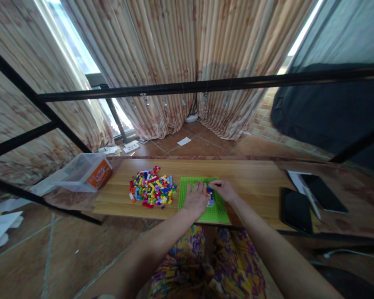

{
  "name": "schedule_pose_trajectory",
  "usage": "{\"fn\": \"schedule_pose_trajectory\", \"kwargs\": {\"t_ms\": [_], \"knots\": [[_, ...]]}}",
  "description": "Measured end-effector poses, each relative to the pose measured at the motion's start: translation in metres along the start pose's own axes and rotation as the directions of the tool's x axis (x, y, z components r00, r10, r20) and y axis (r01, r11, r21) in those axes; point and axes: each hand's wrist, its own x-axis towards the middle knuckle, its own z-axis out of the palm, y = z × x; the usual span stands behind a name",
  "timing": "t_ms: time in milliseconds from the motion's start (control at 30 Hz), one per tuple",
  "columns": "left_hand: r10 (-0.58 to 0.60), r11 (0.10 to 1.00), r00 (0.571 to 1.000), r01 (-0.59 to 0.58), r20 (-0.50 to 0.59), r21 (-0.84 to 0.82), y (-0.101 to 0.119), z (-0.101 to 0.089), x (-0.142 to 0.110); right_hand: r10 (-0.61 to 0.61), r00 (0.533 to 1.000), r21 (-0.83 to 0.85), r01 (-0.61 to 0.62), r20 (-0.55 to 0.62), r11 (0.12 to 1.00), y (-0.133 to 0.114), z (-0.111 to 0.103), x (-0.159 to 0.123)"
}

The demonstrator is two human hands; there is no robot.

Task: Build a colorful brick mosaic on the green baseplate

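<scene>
A green studded baseplate (220, 214) lies on the wooden board in front of me. My left hand (197, 200) rests flat on it, fingers stretched out and slightly apart. Small purple, blue and white toy bricks (210, 198) stand on the plate just right of that hand, partly covered by it. My right hand (225, 190) reaches in from the right with thumb and forefinger pinched together at the far end of these bricks. What sits between the fingertips is too small to make out. Left of the plate spreads a pile of loose, many-coloured toy bricks (152, 187).
A clear plastic box (77, 178) with an orange label stands at the board's left end. Toward the right end of the wooden board (255, 182) lie a black phone (296, 209), a dark tablet-like device (323, 193) and a white pen (312, 202). A black metal bar (174, 88) crosses beyond the board.
</scene>
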Motion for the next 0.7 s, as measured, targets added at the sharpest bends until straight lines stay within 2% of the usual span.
{"fn": "schedule_pose_trajectory", "kwargs": {"t_ms": [100, 200, 333, 500, 600, 700], "knots": [[-0.007, 0.998, 1.000, 0.007, -0.008, -0.063, -0.003, -0.007, 0.000, -0.017, 1.000, -0.015, 0.017, -0.011, 1.000, -0.006, -0.002, -0.003], [-0.070, 0.983, 0.997, 0.065, -0.028, -0.170, -0.014, -0.020, -0.001, -0.024, 0.999, -0.035, 0.022, -0.043, 0.999, -0.009, -0.006, -0.007], [-0.163, 0.947, 0.977, 0.116, -0.138, -0.301, -0.038, -0.032, -0.013, -0.021, 0.995, -0.072, 0.014, -0.100, 0.997, -0.011, -0.009, -0.009], [-0.292, 0.877, 0.937, 0.182, -0.193, -0.444, -0.055, -0.019, -0.054, -0.042, 0.995, -0.095, 0.033, -0.095, 0.995, -0.010, 0.005, -0.010], [-0.333, 0.842, 0.928, 0.212, -0.169, -0.496, -0.052, -0.010, -0.077, -0.051, 0.993, -0.102, 0.040, -0.103, 0.994, -0.006, 0.013, -0.012], [-0.343, 0.818, 0.930, 0.226, -0.133, -0.529, -0.042, -0.008, -0.086, -0.055, 0.993, -0.107, 0.044, -0.105, 0.993, -0.005, 0.015, -0.013]]}}
